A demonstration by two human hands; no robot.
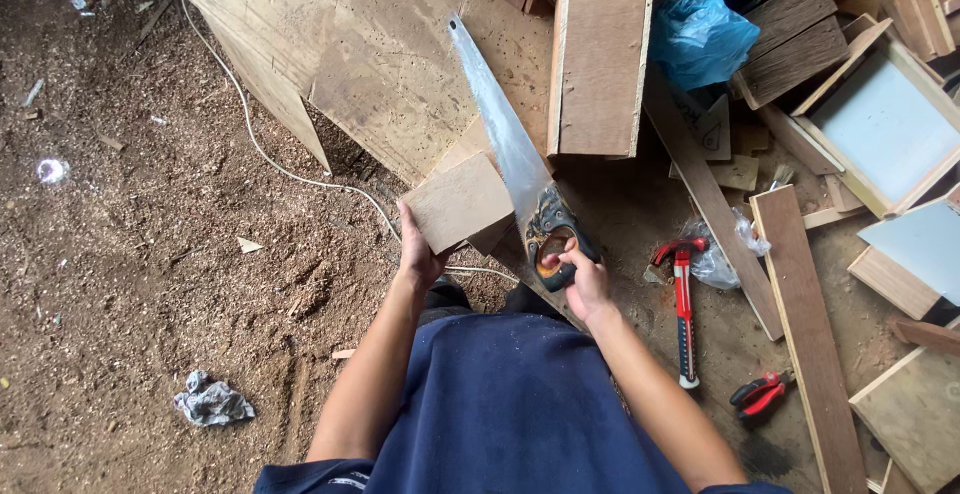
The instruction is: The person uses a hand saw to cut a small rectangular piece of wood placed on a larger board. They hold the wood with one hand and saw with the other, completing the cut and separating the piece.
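While the left hand grips the near-left edge of a flat wooden block, the right hand is closed around the dark handle of a handsaw. The saw lies just right of the block, its blade touching the block's right edge. Its long axis runs away from the person, leaning slightly left, with the tip pointing to the far plywood sheet. On the sawdust-covered floor to the right lie a red-handled hammer, red pliers and a long plank. A blue plastic bag sits farther off.
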